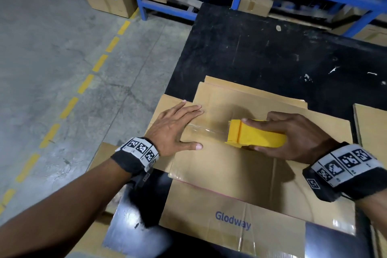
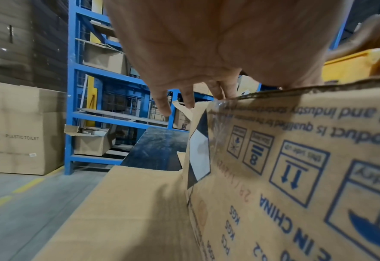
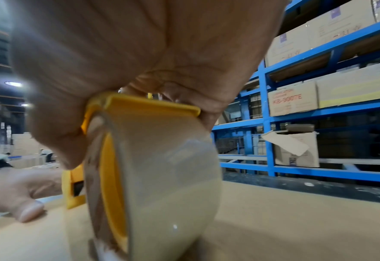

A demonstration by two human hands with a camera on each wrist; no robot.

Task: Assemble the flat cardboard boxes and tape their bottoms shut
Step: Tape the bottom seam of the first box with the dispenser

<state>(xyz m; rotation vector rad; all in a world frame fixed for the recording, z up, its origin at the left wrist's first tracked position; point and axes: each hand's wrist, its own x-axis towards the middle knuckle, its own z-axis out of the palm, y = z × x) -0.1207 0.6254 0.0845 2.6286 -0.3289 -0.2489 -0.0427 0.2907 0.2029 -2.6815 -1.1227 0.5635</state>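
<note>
Two hands worked the box (image 1: 230, 165), which stood bottom-up on the black table (image 1: 272, 52). With flat, straight fingers the left hand (image 1: 176, 130) pressed the flaps and the tape's start down. Curled round the yellow dispenser (image 1: 255, 135), the right hand (image 1: 293, 134) held it on the seam. Taping looked just begun; next, I judged, the dispenser must run steadily along the seam to the far edge.
</note>
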